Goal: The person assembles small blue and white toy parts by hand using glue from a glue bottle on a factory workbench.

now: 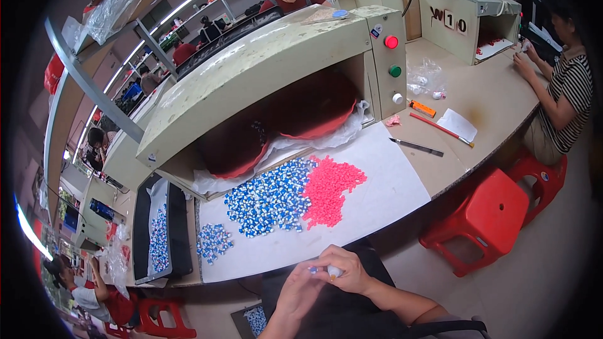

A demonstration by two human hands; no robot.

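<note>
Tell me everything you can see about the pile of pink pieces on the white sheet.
The pile of pink pieces is a flat, loose heap of many small, alike bits, plastic by their look. It lies on the white sheet on the table, before the machine's opening. Its left edge meets the larger blue and white pile. No hand touches it.

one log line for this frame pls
left hand: on small part | right hand: pinching small part | blue pile, pink pile on sheet
</note>
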